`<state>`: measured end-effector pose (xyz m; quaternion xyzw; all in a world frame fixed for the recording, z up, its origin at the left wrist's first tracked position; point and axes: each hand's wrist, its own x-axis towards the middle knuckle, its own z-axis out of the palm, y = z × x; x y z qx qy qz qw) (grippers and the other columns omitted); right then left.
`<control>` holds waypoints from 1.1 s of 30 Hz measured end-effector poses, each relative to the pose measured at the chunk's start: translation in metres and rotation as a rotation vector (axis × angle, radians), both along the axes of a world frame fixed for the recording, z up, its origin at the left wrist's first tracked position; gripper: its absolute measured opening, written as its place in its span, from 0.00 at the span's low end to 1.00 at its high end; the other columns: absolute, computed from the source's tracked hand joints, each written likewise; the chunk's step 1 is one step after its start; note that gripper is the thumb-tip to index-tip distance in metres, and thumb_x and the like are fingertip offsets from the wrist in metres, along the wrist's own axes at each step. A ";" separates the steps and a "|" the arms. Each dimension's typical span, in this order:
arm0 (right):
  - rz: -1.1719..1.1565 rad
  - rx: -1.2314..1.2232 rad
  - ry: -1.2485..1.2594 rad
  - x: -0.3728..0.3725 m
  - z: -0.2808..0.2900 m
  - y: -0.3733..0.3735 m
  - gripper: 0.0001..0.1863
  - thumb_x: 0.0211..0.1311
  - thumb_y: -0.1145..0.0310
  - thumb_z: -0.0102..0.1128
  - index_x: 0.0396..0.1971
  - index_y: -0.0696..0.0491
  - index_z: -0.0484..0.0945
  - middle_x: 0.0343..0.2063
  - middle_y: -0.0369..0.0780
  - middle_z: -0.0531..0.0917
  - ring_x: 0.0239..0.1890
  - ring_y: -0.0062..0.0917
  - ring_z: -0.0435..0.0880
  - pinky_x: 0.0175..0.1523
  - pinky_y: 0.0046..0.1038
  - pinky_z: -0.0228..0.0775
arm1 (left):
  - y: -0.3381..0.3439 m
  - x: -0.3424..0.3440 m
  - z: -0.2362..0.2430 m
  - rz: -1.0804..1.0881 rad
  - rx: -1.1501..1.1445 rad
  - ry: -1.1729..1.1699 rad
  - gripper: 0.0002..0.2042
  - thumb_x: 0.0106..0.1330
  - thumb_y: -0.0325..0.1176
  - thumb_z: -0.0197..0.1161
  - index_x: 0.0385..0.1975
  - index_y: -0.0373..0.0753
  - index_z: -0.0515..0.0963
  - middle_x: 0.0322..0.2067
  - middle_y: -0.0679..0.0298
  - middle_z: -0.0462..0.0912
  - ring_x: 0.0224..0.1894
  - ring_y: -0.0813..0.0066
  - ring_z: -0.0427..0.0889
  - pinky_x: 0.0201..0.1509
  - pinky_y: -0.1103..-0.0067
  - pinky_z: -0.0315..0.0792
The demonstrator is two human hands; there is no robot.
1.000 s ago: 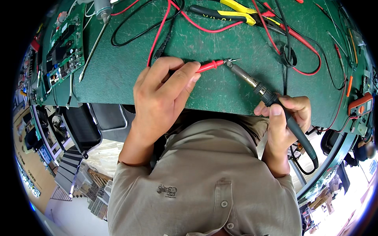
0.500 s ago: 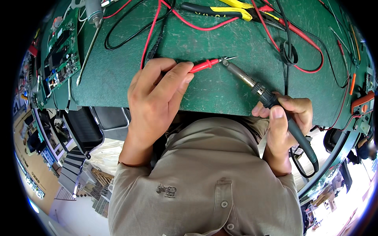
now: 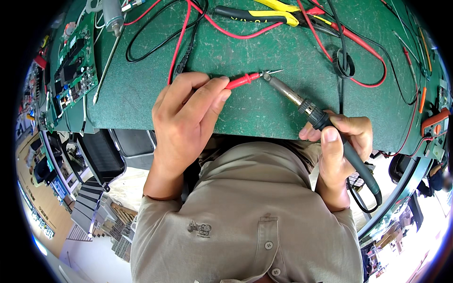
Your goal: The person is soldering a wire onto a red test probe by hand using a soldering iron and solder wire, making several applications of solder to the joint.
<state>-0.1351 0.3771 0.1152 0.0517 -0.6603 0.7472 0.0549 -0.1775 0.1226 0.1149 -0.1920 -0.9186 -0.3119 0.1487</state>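
My left hand [image 3: 181,111] is closed round a red test probe [image 3: 244,80], whose metal tip points right above the green mat [image 3: 250,111]. The probe's rear part is hidden behind my fingers. In my right hand [image 3: 344,141] is a soldering iron [image 3: 312,113] with a dark handle, held between thumb and fingers. Its tip meets the probe's metal near the red collar. A red lead [image 3: 180,42] runs up from behind my left hand, beside a black cable with a plug end [image 3: 181,65].
Yellow-and-black pliers [image 3: 257,15] lie at the far side, near a second red probe [image 3: 361,41] and looped leads. A green circuit board [image 3: 75,61] and a desoldering pump-like grey tool [image 3: 112,16] are at left. An orange multimeter [image 3: 435,121] sits at the right edge.
Both hands, the probe and the iron have shifted very slightly left. The iron's tip stays at the probe's metal, and both grips are the same.
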 end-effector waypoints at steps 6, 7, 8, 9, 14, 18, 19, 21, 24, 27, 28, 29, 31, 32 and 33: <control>-0.001 0.002 -0.002 0.000 -0.001 0.000 0.13 0.68 0.76 0.63 0.44 0.58 0.67 0.29 0.49 0.83 0.30 0.26 0.85 0.35 0.29 0.80 | -0.001 -0.001 -0.003 -0.017 0.023 0.027 0.11 0.55 0.29 0.75 0.38 0.38 0.86 0.32 0.65 0.81 0.27 0.69 0.79 0.29 0.75 0.70; 0.001 0.002 0.001 0.000 0.000 -0.001 0.13 0.68 0.76 0.63 0.44 0.58 0.67 0.29 0.49 0.82 0.29 0.26 0.85 0.35 0.29 0.80 | -0.001 -0.001 -0.003 -0.021 0.027 0.029 0.11 0.55 0.29 0.75 0.38 0.38 0.86 0.32 0.65 0.81 0.27 0.70 0.79 0.29 0.75 0.69; 0.003 0.003 0.002 0.000 0.000 -0.001 0.13 0.68 0.76 0.63 0.44 0.59 0.67 0.29 0.49 0.82 0.29 0.26 0.85 0.35 0.29 0.80 | -0.001 -0.002 -0.002 -0.024 0.031 0.030 0.11 0.55 0.29 0.76 0.38 0.38 0.86 0.32 0.65 0.81 0.26 0.70 0.79 0.29 0.75 0.69; 0.008 0.013 0.020 0.000 0.000 0.000 0.13 0.68 0.76 0.63 0.44 0.58 0.67 0.29 0.49 0.82 0.29 0.26 0.84 0.34 0.29 0.80 | -0.001 -0.001 -0.002 -0.027 0.029 0.029 0.11 0.54 0.29 0.76 0.38 0.38 0.86 0.32 0.65 0.81 0.26 0.71 0.78 0.29 0.75 0.69; 0.020 0.024 0.072 -0.002 -0.003 -0.001 0.13 0.68 0.77 0.62 0.44 0.58 0.66 0.27 0.50 0.82 0.27 0.27 0.83 0.33 0.29 0.79 | -0.002 -0.002 -0.004 -0.043 0.041 0.052 0.11 0.54 0.29 0.76 0.37 0.39 0.86 0.31 0.66 0.80 0.24 0.73 0.77 0.27 0.76 0.67; 0.012 0.037 0.082 0.000 -0.003 0.002 0.13 0.68 0.76 0.62 0.44 0.58 0.66 0.27 0.50 0.82 0.27 0.27 0.83 0.33 0.29 0.79 | -0.002 -0.002 -0.004 -0.042 0.036 0.045 0.11 0.54 0.29 0.76 0.37 0.39 0.86 0.31 0.66 0.80 0.23 0.74 0.76 0.27 0.77 0.66; 0.009 0.036 0.085 0.000 -0.004 0.003 0.13 0.68 0.76 0.62 0.44 0.58 0.66 0.27 0.50 0.82 0.27 0.27 0.83 0.32 0.30 0.79 | -0.001 -0.002 -0.003 -0.044 0.036 0.044 0.11 0.54 0.29 0.76 0.37 0.39 0.86 0.31 0.67 0.81 0.23 0.74 0.76 0.27 0.77 0.66; 0.019 0.042 0.093 -0.001 -0.004 0.003 0.13 0.67 0.76 0.62 0.43 0.58 0.66 0.27 0.50 0.81 0.27 0.27 0.83 0.32 0.30 0.78 | -0.002 -0.002 -0.004 -0.043 0.037 0.043 0.11 0.54 0.29 0.76 0.37 0.39 0.86 0.31 0.67 0.81 0.23 0.74 0.76 0.27 0.77 0.66; 0.004 0.062 0.103 -0.002 -0.005 0.002 0.13 0.67 0.74 0.62 0.43 0.58 0.67 0.24 0.48 0.80 0.24 0.27 0.80 0.30 0.30 0.77 | -0.003 -0.001 -0.004 -0.045 0.032 0.044 0.11 0.54 0.29 0.76 0.37 0.39 0.86 0.31 0.67 0.81 0.23 0.74 0.75 0.27 0.76 0.65; -0.053 0.091 0.098 -0.003 -0.003 -0.005 0.12 0.68 0.70 0.62 0.43 0.58 0.68 0.19 0.44 0.77 0.19 0.27 0.76 0.27 0.31 0.73 | -0.003 -0.001 -0.005 -0.047 0.029 0.046 0.11 0.54 0.29 0.76 0.37 0.39 0.86 0.31 0.67 0.81 0.23 0.74 0.75 0.27 0.77 0.65; -0.049 0.091 0.094 -0.003 -0.003 -0.005 0.12 0.68 0.70 0.62 0.43 0.58 0.68 0.19 0.44 0.77 0.19 0.27 0.77 0.28 0.31 0.73 | -0.003 -0.001 -0.005 -0.048 0.026 0.044 0.11 0.54 0.29 0.76 0.37 0.39 0.86 0.31 0.67 0.81 0.23 0.74 0.76 0.27 0.76 0.65; -0.046 0.091 0.093 -0.003 -0.003 -0.005 0.12 0.68 0.70 0.62 0.44 0.58 0.68 0.19 0.44 0.77 0.19 0.27 0.77 0.28 0.31 0.73 | -0.003 -0.001 -0.005 -0.050 0.021 0.044 0.11 0.54 0.29 0.76 0.37 0.39 0.86 0.31 0.67 0.81 0.23 0.74 0.76 0.27 0.76 0.65; -0.034 0.099 0.107 -0.004 -0.004 -0.004 0.13 0.68 0.71 0.62 0.44 0.58 0.68 0.20 0.44 0.77 0.20 0.27 0.77 0.28 0.31 0.73 | -0.003 -0.001 -0.005 -0.052 0.025 0.045 0.11 0.54 0.29 0.76 0.37 0.39 0.86 0.31 0.67 0.81 0.23 0.74 0.76 0.27 0.76 0.65; -0.029 0.102 0.115 -0.004 -0.004 -0.004 0.13 0.68 0.71 0.62 0.44 0.58 0.68 0.20 0.44 0.77 0.20 0.27 0.77 0.28 0.31 0.73 | -0.003 -0.001 -0.005 -0.054 0.026 0.046 0.11 0.54 0.29 0.76 0.37 0.39 0.86 0.31 0.67 0.81 0.23 0.74 0.76 0.27 0.76 0.65; -0.027 0.107 0.104 -0.004 -0.004 -0.003 0.13 0.68 0.71 0.62 0.44 0.58 0.68 0.20 0.44 0.77 0.20 0.27 0.77 0.28 0.31 0.73 | -0.003 -0.001 -0.005 -0.052 0.027 0.046 0.11 0.54 0.29 0.76 0.37 0.39 0.86 0.31 0.67 0.81 0.24 0.74 0.77 0.27 0.76 0.66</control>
